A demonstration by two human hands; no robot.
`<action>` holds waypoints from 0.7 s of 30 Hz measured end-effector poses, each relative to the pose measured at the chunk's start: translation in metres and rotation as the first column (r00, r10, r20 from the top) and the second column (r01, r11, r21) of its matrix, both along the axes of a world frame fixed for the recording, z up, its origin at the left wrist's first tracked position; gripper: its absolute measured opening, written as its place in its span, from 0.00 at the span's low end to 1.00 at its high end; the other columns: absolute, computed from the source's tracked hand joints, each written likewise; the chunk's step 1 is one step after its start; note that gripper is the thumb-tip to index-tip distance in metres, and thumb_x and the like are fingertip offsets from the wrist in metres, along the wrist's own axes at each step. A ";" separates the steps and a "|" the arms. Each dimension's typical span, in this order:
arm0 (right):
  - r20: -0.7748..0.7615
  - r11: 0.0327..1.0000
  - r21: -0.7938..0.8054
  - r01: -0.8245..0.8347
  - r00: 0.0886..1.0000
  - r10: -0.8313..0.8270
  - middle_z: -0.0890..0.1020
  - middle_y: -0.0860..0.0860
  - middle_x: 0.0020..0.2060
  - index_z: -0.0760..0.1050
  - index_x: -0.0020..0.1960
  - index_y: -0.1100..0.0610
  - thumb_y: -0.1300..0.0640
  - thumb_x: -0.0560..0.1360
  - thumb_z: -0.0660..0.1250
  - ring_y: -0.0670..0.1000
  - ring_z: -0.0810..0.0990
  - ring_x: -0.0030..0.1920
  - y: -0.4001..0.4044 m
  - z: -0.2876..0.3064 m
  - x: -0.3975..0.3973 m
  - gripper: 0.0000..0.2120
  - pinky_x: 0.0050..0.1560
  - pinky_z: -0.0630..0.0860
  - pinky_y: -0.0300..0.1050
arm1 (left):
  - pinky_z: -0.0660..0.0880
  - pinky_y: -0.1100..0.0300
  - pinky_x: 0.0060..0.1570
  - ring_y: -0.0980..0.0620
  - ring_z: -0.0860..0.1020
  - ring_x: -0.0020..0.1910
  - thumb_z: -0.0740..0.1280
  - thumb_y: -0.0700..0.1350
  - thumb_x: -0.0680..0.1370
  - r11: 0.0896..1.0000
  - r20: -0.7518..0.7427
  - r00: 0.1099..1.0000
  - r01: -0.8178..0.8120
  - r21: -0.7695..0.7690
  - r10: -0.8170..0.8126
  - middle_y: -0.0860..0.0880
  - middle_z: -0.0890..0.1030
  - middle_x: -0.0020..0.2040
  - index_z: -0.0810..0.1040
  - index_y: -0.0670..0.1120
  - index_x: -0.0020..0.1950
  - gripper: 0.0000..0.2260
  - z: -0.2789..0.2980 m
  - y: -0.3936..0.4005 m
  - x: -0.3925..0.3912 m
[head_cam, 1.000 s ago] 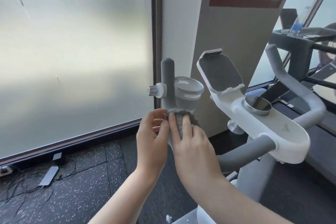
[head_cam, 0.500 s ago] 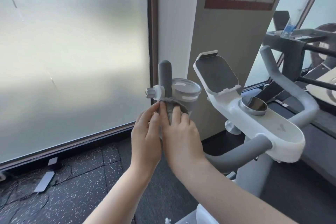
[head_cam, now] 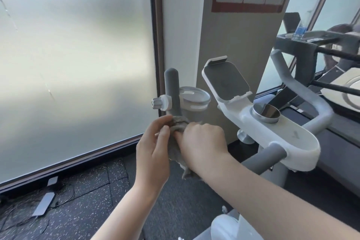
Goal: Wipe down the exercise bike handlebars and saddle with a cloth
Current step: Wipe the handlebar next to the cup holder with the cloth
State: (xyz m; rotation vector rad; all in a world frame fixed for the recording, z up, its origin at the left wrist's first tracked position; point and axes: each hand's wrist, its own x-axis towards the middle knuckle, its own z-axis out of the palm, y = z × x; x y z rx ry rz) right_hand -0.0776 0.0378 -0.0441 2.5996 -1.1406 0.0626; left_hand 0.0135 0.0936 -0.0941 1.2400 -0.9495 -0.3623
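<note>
A white exercise bike console [head_cam: 292, 134] carries grey handlebars. The left handlebar grip [head_cam: 171, 87] stands upright at the centre; the right handlebar [head_cam: 298, 87] curves up at the right. A grey cloth [head_cam: 178, 124] is wrapped around the left handlebar just below the white clamp knob [head_cam: 158, 103]. My right hand [head_cam: 202, 142] grips the cloth around the bar with curled fingers. My left hand [head_cam: 153, 152] holds the cloth from the left side, thumb and fingers against it. The saddle is out of view.
A white cup holder [head_cam: 194, 98] sits right behind the left grip. A tablet tray [head_cam: 226, 82] and a metal dial [head_cam: 266, 113] sit on the console. Frosted glass [head_cam: 78, 54] and a pillar [head_cam: 233, 35] stand ahead. Cables lie on the dark speckled floor [head_cam: 78, 191]. A treadmill [head_cam: 321, 45] stands at the right.
Both hands slid up the left handlebar with the cloth, then came back down a little. My right hand's fingers went from lying flat on the cloth to curled around it.
</note>
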 end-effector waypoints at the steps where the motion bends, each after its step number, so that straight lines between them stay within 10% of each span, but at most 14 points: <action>1: 0.006 1.000 0.021 0.002 1.000 -0.002 0.77 0.53 0.53 0.72 0.63 0.53 0.55 0.82 0.51 0.56 0.78 0.56 -0.004 0.003 0.002 0.16 0.37 0.62 0.46 | 0.74 0.62 0.50 0.58 0.80 0.50 0.59 0.46 0.77 1.000 -0.005 1.000 -0.003 -0.005 0.003 0.57 0.84 0.48 0.81 0.51 0.54 0.12 -0.001 0.000 -0.001; 6: 0.197 0.987 0.156 0.046 0.977 -0.077 0.78 0.55 0.56 0.73 0.61 0.55 0.51 0.83 0.51 0.58 0.78 0.58 -0.023 0.011 0.023 0.15 0.43 0.67 0.46 | 0.74 0.51 0.56 0.52 0.78 0.58 0.60 0.47 0.76 0.998 -0.079 0.997 -0.012 -0.068 0.007 0.55 0.82 0.56 0.79 0.55 0.55 0.12 -0.001 -0.008 -0.007; 12: 0.113 0.998 0.067 -0.014 0.994 0.006 0.77 0.54 0.56 0.70 0.65 0.53 0.56 0.81 0.51 0.59 0.78 0.57 -0.017 0.000 0.011 0.16 0.39 0.64 0.48 | 0.72 0.68 0.50 0.57 0.79 0.53 0.59 0.45 0.76 0.996 -0.084 0.995 -0.053 -0.072 0.047 0.55 0.82 0.53 0.77 0.47 0.59 0.13 -0.004 -0.007 -0.010; 21: 0.466 0.777 0.628 -0.056 0.826 -0.317 0.78 0.60 0.57 0.73 0.60 0.61 0.53 0.83 0.45 0.63 0.75 0.59 -0.033 -0.012 0.007 0.20 0.57 0.72 0.53 | 0.73 0.48 0.62 0.53 0.78 0.60 0.60 0.47 0.78 0.999 -0.041 0.999 -0.035 -0.001 0.035 0.54 0.82 0.56 0.77 0.48 0.62 0.14 -0.012 0.002 -0.008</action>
